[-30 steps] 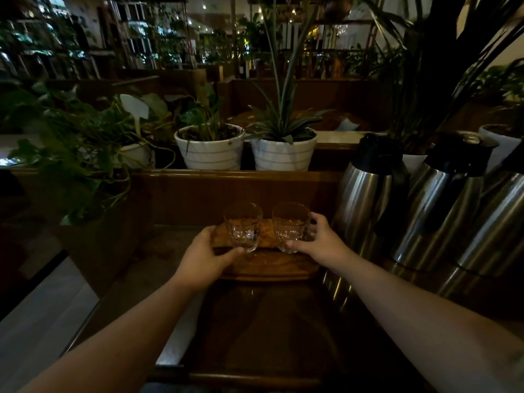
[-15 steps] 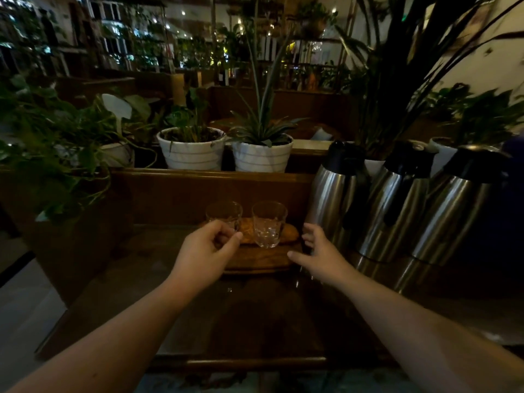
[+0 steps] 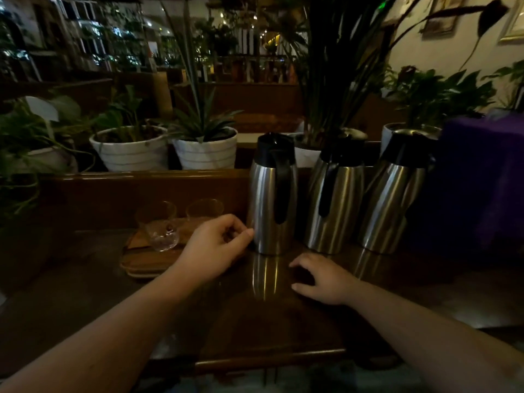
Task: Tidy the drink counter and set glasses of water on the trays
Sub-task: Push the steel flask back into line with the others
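A dim, dark wooden worktop (image 3: 283,321) carries the things. At its left a wooden tray (image 3: 141,263) lies flat, with two clear glasses standing on it side by side: the left glass (image 3: 158,226) is nearer and plainly seen, the right glass (image 3: 204,209) is partly hidden behind the left hand. In this poor light the left glass seems to hold a little water at the bottom, though that is hard to confirm.

The left hand (image 3: 212,251) is over the right end of the tray, fingers loosely curled with the thumb and forefinger close together; it grips nothing, and its fingertips are just beside the base of the nearest flask, whether touching or not I cannot tell. The right hand (image 3: 323,279) is low over the bare worktop in front of the flasks, palm down, fingers bent and spread, holding nothing.

Three steel flasks with black tops stand upright in a row to the right of the tray: the left flask (image 3: 269,202) with its black handle facing the camera, the middle flask (image 3: 334,199) just beside it, and the right flask (image 3: 394,199) beyond. A dark purple block (image 3: 482,180) stands at the far right.

Behind a wooden ledge (image 3: 141,175), two white ribbed plant pots (image 3: 133,153) (image 3: 207,154) hold green plants, with more foliage to either side.
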